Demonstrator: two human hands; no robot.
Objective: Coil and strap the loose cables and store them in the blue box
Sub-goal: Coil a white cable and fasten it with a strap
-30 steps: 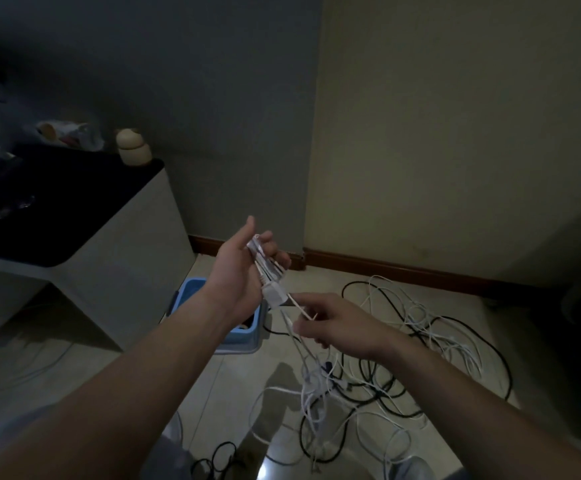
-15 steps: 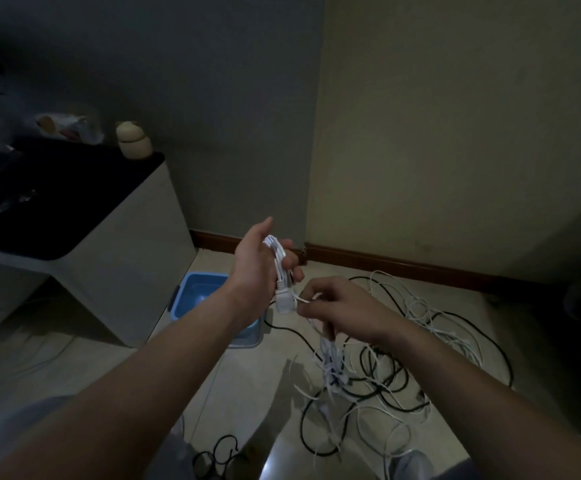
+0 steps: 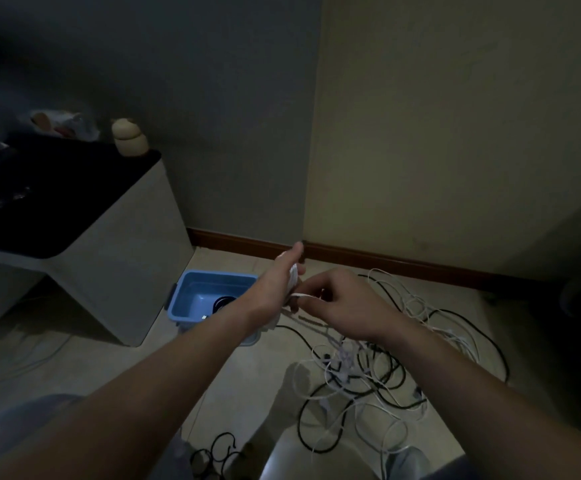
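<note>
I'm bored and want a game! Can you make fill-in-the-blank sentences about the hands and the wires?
The left hand holds a coiled cable coloured ____.
The box beside the cabinet is ____.
The tangled cables lie on the ____.
Inside the box sits a coil that is ____.
Missing words: white, blue, floor, black.

white coiled cable [image 3: 293,278] raised beside open blue box [image 3: 212,274], loose cables [image 3: 346,358] tangled nearby.

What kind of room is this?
Probably a corner of a room in a home: a pale tiled floor, a wooden skirting board along plain walls, and a white cabinet with a dark top.
</note>
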